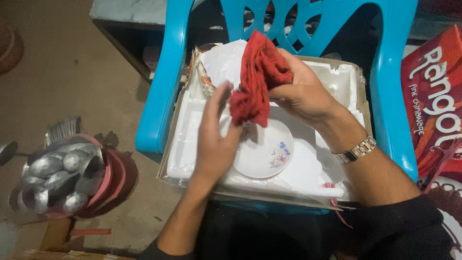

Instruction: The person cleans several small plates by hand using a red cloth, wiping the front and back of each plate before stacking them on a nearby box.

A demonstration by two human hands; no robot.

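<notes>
My right hand (303, 91) grips a bunched red cloth (256, 79) and holds it over a small white plate (267, 153) with a flower pattern. My left hand (216, 137) holds that plate by its left edge, fingers pointing up along the rim. The plate sits above white foam packing (192, 144) inside an open cardboard box (358, 65), which rests on the seat of a blue plastic chair (161, 91). A metal wristwatch (356, 150) is on my right wrist.
A red basket (113, 180) full of several metal spoons (53, 171) stands on the floor at the left. A red printed package (435, 96) lies at the right. A dark table edge (125, 12) is behind the chair.
</notes>
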